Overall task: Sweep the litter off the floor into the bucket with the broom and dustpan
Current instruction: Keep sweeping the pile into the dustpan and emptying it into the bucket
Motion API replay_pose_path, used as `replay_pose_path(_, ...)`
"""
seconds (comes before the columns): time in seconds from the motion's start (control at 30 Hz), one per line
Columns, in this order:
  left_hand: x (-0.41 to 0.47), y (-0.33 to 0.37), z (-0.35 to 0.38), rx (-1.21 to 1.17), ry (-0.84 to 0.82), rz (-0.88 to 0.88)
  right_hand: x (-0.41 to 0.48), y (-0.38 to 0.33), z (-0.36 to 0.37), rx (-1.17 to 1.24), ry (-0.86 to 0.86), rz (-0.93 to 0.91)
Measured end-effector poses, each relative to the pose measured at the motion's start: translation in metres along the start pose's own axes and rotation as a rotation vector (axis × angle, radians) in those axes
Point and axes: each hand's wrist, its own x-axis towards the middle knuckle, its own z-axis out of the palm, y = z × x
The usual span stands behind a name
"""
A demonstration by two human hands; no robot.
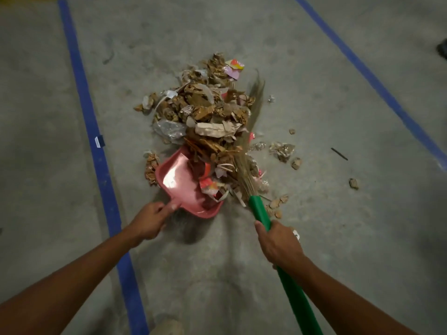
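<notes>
A heap of litter (205, 110), brown cardboard scraps, paper and plastic wrappers, lies on the concrete floor ahead of me. My left hand (148, 221) grips the handle of a pink dustpan (183, 184), whose mouth faces the heap and holds some scraps. My right hand (278, 245) grips the green handle of a grass broom (260, 211). The broom's straw bristles (251, 131) lie along the right side of the heap, blurred at the tip. No bucket is in view.
Two blue tape lines run along the floor, one on the left (96, 146) and one on the right (377, 76). Loose scraps (283, 149) lie right of the heap, with a dark stick (339, 154) further out. A dark object (442, 50) sits at the right edge.
</notes>
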Motion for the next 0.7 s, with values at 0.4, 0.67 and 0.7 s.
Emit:
replay_pose_path(0.4, -0.103, -0.097, -0.039, -0.068, 0.076, -0.167, -0.032, 0.089, -0.069, 0.048, 0.265, 0.188)
replay_pose_path(0.67, -0.078, -0.055, -0.052, 0.185, -0.02, -0.157, -0.014, 0.103, -0.049, 0.029, 0.11, 0.271)
replay_pose_path(0.7, -0.069, -0.043, -0.041, 0.194, -0.056, -0.136, -0.02, 0.101, -0.038, 0.009, 0.084, 0.251)
